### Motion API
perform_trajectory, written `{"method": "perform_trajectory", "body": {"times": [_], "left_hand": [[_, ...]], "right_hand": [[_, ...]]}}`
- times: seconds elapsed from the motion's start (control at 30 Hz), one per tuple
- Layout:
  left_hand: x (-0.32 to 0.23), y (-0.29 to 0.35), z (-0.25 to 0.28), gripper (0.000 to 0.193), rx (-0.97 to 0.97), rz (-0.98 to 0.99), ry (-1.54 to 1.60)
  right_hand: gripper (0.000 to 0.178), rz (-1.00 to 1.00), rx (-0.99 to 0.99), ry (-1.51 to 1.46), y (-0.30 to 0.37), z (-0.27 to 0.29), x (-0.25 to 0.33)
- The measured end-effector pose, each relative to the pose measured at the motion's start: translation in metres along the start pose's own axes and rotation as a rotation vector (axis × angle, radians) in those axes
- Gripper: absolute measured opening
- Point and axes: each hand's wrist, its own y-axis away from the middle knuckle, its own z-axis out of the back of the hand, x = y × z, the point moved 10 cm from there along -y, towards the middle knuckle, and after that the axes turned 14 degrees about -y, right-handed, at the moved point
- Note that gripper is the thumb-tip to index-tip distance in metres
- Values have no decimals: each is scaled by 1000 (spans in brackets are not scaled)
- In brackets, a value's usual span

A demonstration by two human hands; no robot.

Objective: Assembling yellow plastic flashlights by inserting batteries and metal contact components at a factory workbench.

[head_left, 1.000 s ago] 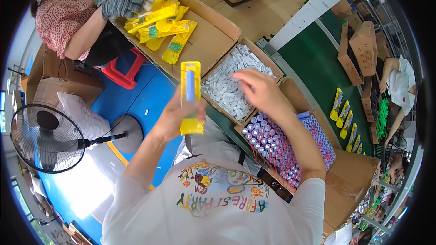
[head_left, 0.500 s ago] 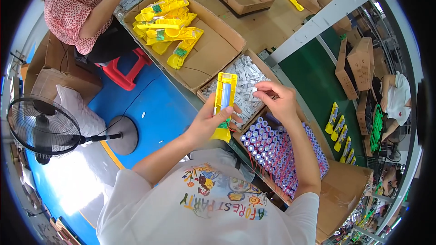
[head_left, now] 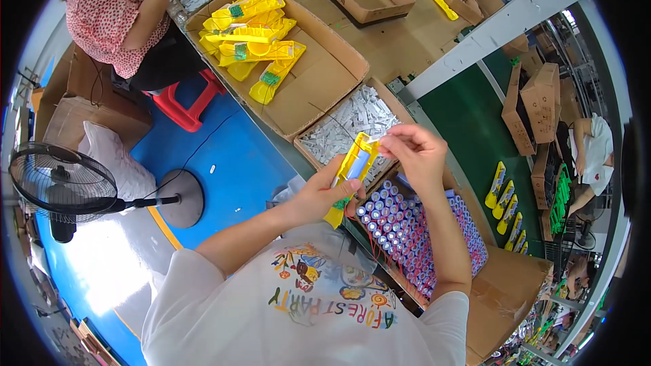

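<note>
My left hand is wrapped round a tilted yellow plastic housing, thumb across its open face. Inside the housing lies a blue battery cell; a bit of green shows near its lower end. At the upper end, my right hand pinches a small white piece against the housing. Fingertips partly cover that piece, so its exact shape is unclear. Beneath the hands is a box of loose white strips. Nearer, under my right forearm, stands a box of battery cells with red wires.
A large carton with several yellow housings adjoins the strips box. Several more housings line the green surface on the right. At left stand a fan, a red stool and a co-worker.
The housing has tilted to the right and come lower. My right hand has brought the white piece from beside the housing to its upper end. The co-worker's gloved hand has moved left.
</note>
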Motion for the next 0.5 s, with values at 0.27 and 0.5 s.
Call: {"method": "perform_trajectory", "body": {"times": [0.27,0.5], "left_hand": [[-9,-5,-8,42,38,13,-21],[-2,-13,-24,50,55,12,88]], "right_hand": [[30,38,85,306,8,-13,3],[11,213,80,458,7,-7,34]]}}
